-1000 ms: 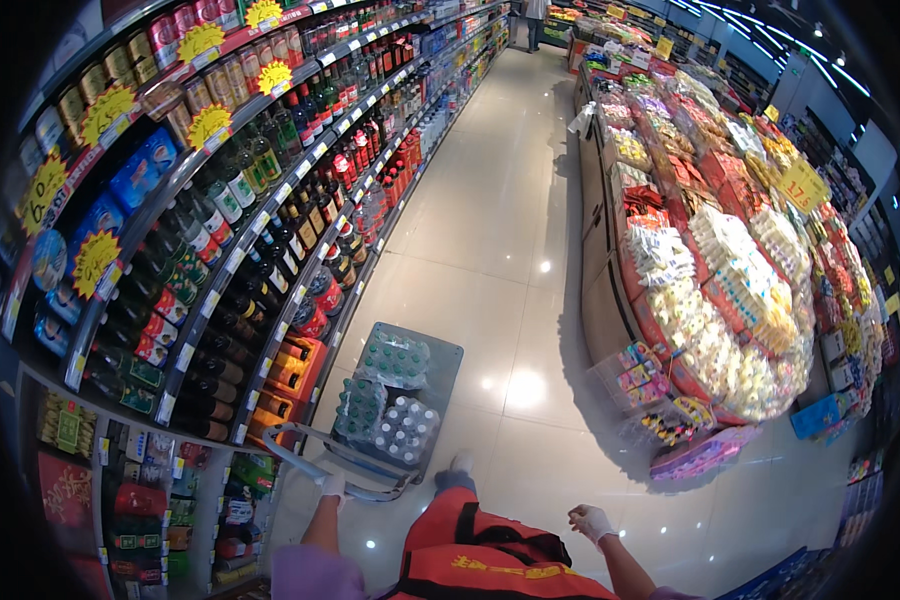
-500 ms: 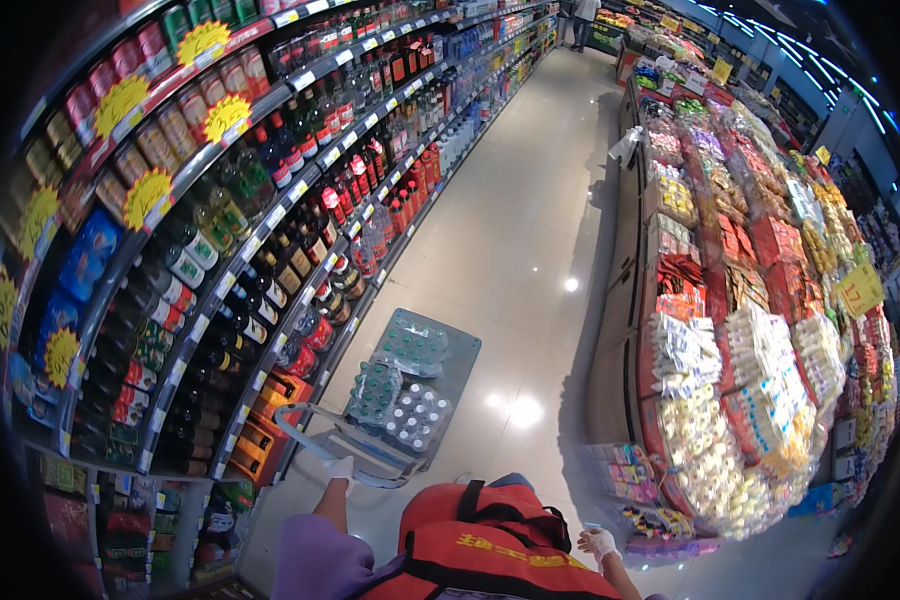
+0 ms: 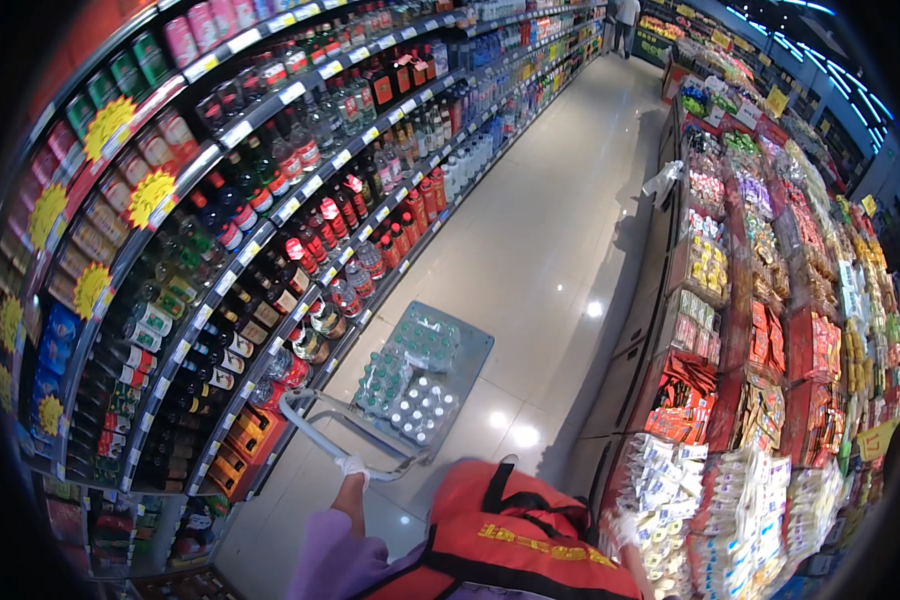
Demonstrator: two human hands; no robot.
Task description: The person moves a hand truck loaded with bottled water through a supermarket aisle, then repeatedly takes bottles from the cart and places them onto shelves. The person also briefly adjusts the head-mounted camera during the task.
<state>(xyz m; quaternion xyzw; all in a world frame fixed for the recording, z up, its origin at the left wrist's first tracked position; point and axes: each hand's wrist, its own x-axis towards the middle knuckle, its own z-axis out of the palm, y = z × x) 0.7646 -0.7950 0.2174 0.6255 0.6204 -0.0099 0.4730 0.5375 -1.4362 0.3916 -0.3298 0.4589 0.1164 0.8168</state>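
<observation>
My left hand, in a white glove, is closed round the grey tubular handle of a flat platform cart. Shrink-wrapped packs of bottles ride on its deck: green-capped bottles, a white-capped pack and a clear pack at the far end. My right hand, also gloved, hangs low at my right side, in front of the packaged sweets. It is smeared and blends with the pale packets, so its fingers cannot be made out. A red vest covers my front.
Shelves of bottles and cans run along the left, close to the cart. A long display bin of packaged snacks lines the right. Between them stretches a shiny tiled floor. Far ahead stands a person.
The cart and I have advanced along the aisle, with my left hand still on the handle. The snack display has come nearer on the right, and my right hand now appears against it.
</observation>
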